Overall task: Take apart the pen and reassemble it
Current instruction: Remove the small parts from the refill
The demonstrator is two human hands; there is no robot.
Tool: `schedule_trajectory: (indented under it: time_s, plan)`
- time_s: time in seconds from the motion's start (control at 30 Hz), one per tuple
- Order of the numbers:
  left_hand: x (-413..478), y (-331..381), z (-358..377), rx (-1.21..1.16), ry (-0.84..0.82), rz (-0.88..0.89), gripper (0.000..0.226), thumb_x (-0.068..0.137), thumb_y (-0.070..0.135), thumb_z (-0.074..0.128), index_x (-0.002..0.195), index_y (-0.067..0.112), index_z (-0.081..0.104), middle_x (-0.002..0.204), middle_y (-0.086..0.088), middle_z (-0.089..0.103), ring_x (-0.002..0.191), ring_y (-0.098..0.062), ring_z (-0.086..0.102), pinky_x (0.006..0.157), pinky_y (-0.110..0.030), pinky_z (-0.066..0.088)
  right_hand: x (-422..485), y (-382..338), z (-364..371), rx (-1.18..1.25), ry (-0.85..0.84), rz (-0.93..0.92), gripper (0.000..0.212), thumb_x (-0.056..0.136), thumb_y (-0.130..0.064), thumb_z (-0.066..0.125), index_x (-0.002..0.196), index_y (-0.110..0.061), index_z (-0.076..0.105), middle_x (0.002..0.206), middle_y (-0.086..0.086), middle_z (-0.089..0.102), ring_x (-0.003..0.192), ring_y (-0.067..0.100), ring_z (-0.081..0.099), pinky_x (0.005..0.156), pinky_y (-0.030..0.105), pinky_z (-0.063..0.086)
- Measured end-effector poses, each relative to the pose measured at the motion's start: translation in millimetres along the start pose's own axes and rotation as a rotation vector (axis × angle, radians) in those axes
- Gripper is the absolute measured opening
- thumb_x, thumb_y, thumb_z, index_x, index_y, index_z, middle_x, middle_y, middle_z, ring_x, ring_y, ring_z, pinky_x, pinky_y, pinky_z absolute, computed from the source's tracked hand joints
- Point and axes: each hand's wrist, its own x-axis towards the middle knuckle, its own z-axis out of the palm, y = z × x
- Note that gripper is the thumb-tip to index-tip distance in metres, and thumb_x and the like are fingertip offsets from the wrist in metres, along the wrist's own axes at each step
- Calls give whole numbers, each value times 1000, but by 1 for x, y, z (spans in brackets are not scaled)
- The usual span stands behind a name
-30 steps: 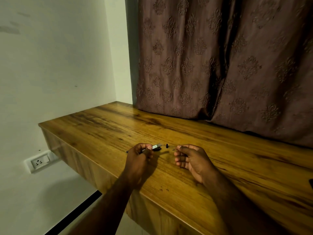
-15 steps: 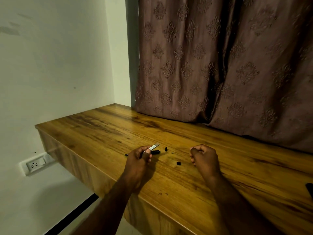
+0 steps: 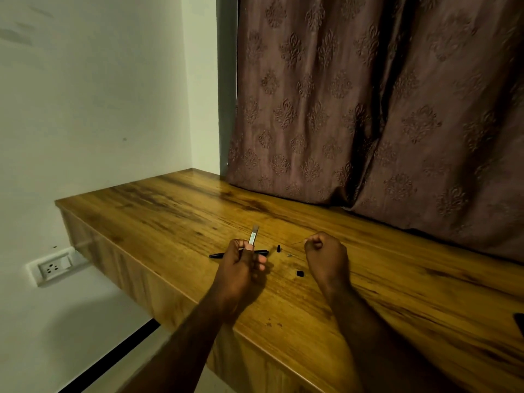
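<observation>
Head cam only, looking down at a glossy wooden bench set against a white wall, with a brown patterned curtain hanging behind it. The pen is in pieces right now. The left hand is pinched around a slim silver-grey pen piece with a pale label, holding it upright so it sticks up above the fingers. Lying flat on the bench just behind that hand is the black tapered pen barrel, pointy end toward the left, partly hidden by the fingers. The right hand is curled into a loose fist, thumb and forefinger pinching a very thin wire-like bit that pokes out to the left; too small to say what it is. Between the hands sit a small black cylindrical piece and a small black chunky piece, well apart from each other. White wall socket sits below the bench edge on the left.
</observation>
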Motion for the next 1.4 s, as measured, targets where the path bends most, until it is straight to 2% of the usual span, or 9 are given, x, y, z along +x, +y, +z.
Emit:
schedule_trajectory:
  time_s: [0.07,0.17,0.37,0.63,0.9,0.97,1.13,1.27,1.4]
  plan:
    - [0,-1,0,82,19,36,14,101,19,40,96,10,49,79,-9,63,60,-5,59,50,-17,45,-1,-1,2,-89,-32,-37,12,88,-22,61,81,-18,70,78,-4,69,68,12,61,59,22,43]
    - [-1,0,1,120,6,67,13,99,11,43,96,2,52,73,-6,60,52,0,55,47,-13,44,-3,1,4,-200,-69,-68,13,85,-24,63,72,-22,66,73,-6,69,67,15,63,61,28,52]
    - [0,-2,-3,298,58,110,16,97,13,51,94,0,60,75,-5,64,64,-8,55,52,-13,46,-8,4,5,-285,-110,-42,19,79,-27,63,61,-21,60,65,-6,66,63,18,62,60,30,55]
    - [-6,3,1,236,20,90,17,97,7,49,100,-9,56,72,-8,60,50,2,54,46,-11,44,-9,3,4,-295,-148,-54,16,74,-29,64,61,-21,61,69,-6,69,66,20,64,65,33,56]
    - [-11,9,4,170,-11,87,12,96,3,48,85,2,55,70,-9,58,48,1,54,45,-10,44,-9,3,5,-328,-157,-68,18,72,-35,65,60,-22,61,64,-6,66,65,19,62,67,30,53]
    - [-11,9,4,168,-13,87,12,96,3,47,86,2,55,69,-9,58,47,1,53,46,-10,44,-10,5,3,-286,-164,-49,23,75,-38,64,59,-22,60,61,-6,65,63,18,62,65,30,53]
    - [-8,7,2,169,-4,86,11,97,5,47,91,0,55,69,-7,59,50,-1,55,46,-10,45,-3,11,-10,-6,-154,54,29,86,-30,64,62,-13,63,54,-4,59,54,15,56,61,28,47]
    - [-4,2,-2,247,27,111,12,96,10,51,88,7,59,73,-6,63,58,-3,57,51,-12,47,-6,12,-23,39,-334,15,18,82,-25,68,67,-16,67,72,1,70,71,18,65,69,32,51]
    - [-2,-2,-4,321,31,144,11,95,10,52,94,4,62,73,-3,63,61,-3,58,54,-13,48,-10,13,-28,-12,-470,-40,11,73,-25,78,71,-19,70,70,-6,68,68,11,63,61,24,46]
